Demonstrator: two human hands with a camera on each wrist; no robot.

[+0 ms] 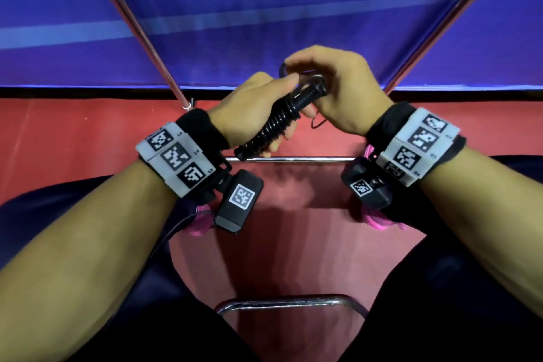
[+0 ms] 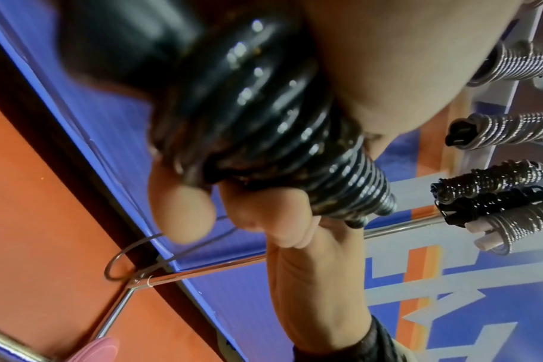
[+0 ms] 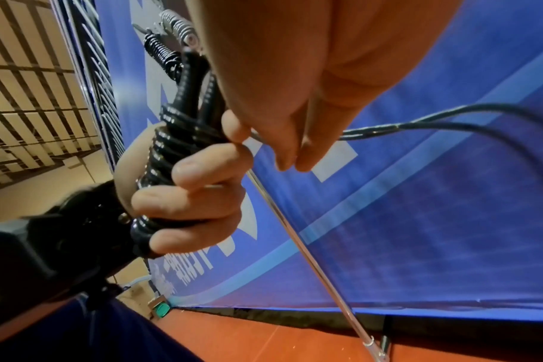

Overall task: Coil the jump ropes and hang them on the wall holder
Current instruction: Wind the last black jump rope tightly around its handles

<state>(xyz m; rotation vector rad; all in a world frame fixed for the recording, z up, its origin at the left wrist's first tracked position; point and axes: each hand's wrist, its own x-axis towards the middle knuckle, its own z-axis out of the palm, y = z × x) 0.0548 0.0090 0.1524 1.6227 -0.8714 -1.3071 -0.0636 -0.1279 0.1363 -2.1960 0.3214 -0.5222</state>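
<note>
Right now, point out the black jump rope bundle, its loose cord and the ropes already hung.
black jump rope bundle (image 1: pixel 274 123): head view, wound coils at mid-length.
loose cord (image 3: pixel 372 131): right wrist view, near end of the free stretch.
hung ropes (image 2: pixel 487 178): left wrist view, middle of a dark coiled bundle.

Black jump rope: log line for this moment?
stage: coiling | left hand: grips wound black jump rope | right hand: pinches loose cord | hung: not yet

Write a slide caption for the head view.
The left hand grips a black jump rope wound round its handles; the right hand pinches its loose cord, before a blue banner.
</note>
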